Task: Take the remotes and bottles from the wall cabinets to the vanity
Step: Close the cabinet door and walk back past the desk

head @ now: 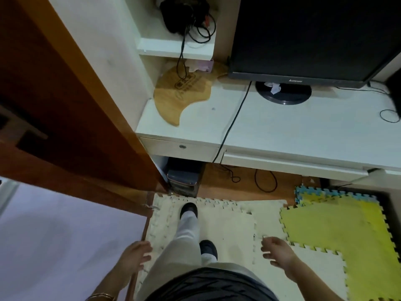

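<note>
The fingers (144, 246) of our left hand (134, 256) are spread apart and relaxed, holding nothing. The fingers (267, 242) of our right hand (280, 253) are loosely curled and also hold nothing. A thin bracelet (101, 296) circles the left wrist. From this view we cannot tell where the remotes and bottles are.

Between the two hands are our pale trousers and two dark shoes, one shoe (188, 210) ahead of the other shoe (208, 248). Both stand on cream foam mats (230, 224). To the right lie yellow mats (336, 231), with blue ones (312, 191) stacked at their far edge.

A pale lilac sheet (54, 246) lies beside the left hand. Beyond it, a brown wooden door (65, 105) juts in toward the counter's left end.

The white counter (282, 127) runs straight ahead. It carries one black monitor (314, 35) on a round base (283, 96), with a crumpled white scrap (274, 86) on that base. At its left end lies one curved wooden board (184, 94). One black cable (230, 127) runs from the monitor over the front edge to the floor. One drawer with a small knob (183, 146) sits below the board, and one computer tower (184, 179) stands underneath. Above the board, a shelf (173, 47) holds a black bundle of cords (184, 14).
</note>
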`<act>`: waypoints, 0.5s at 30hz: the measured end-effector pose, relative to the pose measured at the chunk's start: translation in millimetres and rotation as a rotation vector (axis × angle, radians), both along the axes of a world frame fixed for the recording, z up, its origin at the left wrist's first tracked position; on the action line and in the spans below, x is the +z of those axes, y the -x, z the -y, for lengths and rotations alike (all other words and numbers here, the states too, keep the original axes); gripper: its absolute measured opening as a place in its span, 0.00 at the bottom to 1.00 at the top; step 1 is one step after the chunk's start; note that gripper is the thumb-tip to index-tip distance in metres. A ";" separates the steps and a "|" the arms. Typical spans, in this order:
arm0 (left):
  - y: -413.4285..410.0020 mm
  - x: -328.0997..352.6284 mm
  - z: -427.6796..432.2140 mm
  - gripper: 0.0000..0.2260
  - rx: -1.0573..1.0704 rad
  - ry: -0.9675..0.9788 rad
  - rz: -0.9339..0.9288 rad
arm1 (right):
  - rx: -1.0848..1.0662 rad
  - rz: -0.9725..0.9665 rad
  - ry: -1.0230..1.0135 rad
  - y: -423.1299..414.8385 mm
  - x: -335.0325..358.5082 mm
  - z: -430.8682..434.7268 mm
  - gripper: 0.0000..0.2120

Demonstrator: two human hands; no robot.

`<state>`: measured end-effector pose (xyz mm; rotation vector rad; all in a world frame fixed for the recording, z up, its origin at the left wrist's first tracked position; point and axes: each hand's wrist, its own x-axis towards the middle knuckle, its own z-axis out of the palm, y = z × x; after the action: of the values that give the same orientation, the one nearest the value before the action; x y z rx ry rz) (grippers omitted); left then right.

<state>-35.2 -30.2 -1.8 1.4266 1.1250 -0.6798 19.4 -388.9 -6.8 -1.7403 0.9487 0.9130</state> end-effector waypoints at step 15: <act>-250.4 103.3 -22.4 0.07 -0.483 -0.188 0.625 | 0.273 0.508 0.041 -206.6 112.4 -86.5 0.11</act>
<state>215.2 -7.9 101.5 1.9227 0.3602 -0.4039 226.0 -302.4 105.7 -2.0354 0.4061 0.5693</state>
